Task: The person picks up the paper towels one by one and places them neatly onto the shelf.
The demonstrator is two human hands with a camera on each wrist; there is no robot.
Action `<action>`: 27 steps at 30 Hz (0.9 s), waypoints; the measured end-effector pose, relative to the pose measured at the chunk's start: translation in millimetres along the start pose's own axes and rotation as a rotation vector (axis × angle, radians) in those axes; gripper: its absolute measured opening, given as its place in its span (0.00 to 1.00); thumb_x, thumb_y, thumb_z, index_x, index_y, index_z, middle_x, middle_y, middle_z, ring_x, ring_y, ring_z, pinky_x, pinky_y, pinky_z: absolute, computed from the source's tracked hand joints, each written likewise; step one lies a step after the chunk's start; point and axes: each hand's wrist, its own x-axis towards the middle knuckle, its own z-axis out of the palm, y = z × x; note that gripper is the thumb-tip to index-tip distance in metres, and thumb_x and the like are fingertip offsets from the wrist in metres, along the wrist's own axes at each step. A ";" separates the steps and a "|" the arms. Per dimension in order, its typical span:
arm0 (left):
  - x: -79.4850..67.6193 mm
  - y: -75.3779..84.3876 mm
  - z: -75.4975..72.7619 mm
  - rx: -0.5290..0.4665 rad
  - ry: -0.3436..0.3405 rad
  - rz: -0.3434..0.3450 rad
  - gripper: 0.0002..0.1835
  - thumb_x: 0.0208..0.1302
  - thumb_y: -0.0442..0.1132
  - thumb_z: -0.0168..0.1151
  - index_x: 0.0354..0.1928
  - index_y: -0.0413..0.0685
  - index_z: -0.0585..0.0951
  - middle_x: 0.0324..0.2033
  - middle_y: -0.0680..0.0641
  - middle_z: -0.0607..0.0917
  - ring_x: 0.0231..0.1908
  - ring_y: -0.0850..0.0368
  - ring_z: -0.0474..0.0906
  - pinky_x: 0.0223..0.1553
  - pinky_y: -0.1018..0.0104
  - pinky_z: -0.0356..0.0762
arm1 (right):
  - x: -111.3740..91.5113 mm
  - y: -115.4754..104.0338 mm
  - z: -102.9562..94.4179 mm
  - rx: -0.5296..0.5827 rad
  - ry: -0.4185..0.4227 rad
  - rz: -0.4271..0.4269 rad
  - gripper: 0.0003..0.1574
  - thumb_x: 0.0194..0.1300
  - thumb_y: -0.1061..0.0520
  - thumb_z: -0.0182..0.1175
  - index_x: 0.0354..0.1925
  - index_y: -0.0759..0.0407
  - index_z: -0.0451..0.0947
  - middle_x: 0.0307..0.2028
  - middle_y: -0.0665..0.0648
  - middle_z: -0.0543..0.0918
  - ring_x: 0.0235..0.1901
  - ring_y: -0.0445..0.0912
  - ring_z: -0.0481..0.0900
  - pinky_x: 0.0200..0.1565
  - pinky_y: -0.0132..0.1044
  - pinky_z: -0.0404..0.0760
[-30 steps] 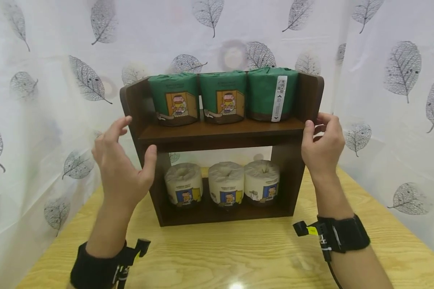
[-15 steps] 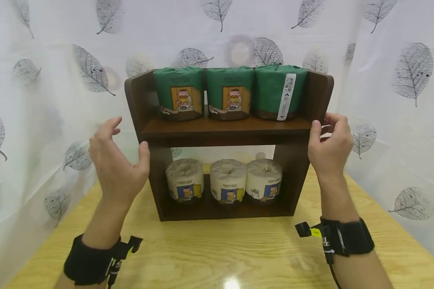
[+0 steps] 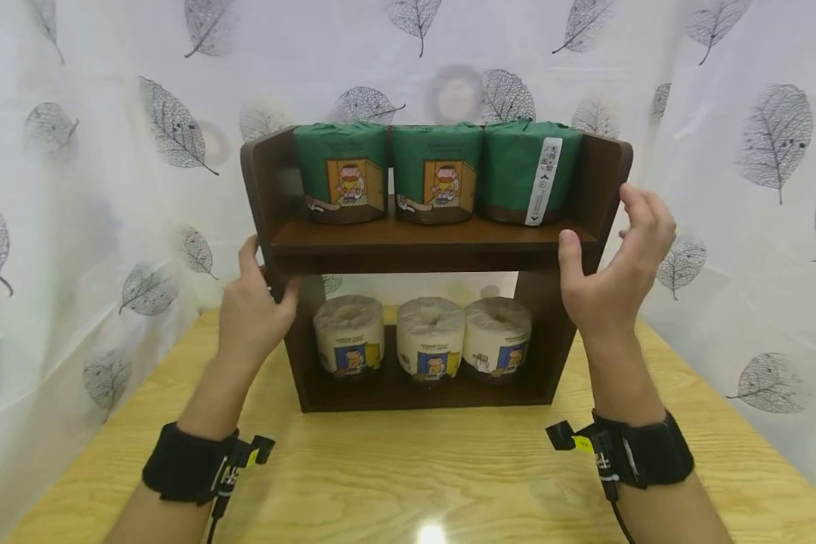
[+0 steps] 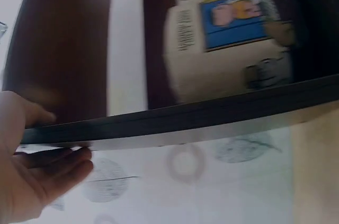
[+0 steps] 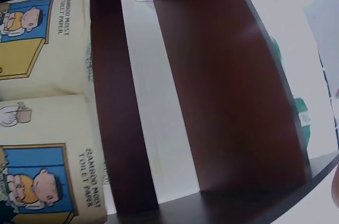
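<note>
A dark brown two-tier wooden shelf stands upright on the table. My left hand grips its left side panel. In the left wrist view the thumb lies on the inner face of that panel and the fingers lie on the outer face. Beside the right side panel, my right hand is open, its thumb in front of the shelf and its fingers to the right. Three green-wrapped toilet paper rolls fill the top tier. On the lower tier sit three cream-wrapped toilet paper rolls.
The light wooden table extends in front of the shelf. A white curtain with a leaf print hangs behind and at both sides. Each wrist wears a black strap with a small camera and cable.
My left hand has moved right onto the left side panel and taken hold of it. The right hand has let go of the right panel and opened. The rolls keep their places.
</note>
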 end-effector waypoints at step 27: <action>-18.3 -8.9 60.1 -0.156 0.334 -0.004 0.22 0.65 0.40 0.52 0.57 0.37 0.63 0.29 0.27 0.79 0.30 0.30 0.76 0.26 0.37 0.72 | 98.2 -14.9 75.6 -0.335 -0.394 -0.376 0.40 0.67 0.35 0.38 0.69 0.52 0.47 0.65 0.61 0.52 0.61 0.53 0.54 0.54 0.51 0.63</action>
